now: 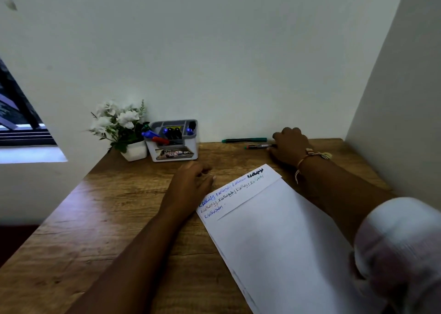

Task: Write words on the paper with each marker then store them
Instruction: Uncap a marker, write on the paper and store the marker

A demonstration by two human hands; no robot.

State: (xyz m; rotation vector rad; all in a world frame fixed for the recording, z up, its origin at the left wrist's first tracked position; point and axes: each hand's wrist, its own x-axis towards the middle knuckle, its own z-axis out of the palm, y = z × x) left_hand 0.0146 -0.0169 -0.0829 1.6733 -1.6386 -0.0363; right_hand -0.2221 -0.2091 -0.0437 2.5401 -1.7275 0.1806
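A wooden desk (119,206) fills the lower frame. Pale walls (214,51) rise behind it; a window (19,113) sits far left.

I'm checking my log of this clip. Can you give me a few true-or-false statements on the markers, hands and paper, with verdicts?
1. Two markers, a green marker and a nearer marker, lie on the desk by the wall. True.
2. The paper is blank. False: handwritten words fill its top strip.
3. The left hand holds a marker. False: it rests on the desk beside the paper, holding nothing.
4. The marker holder stands beside the flower pot. True.
5. The right hand rests on the paper. False: it is at the nearer marker's end.
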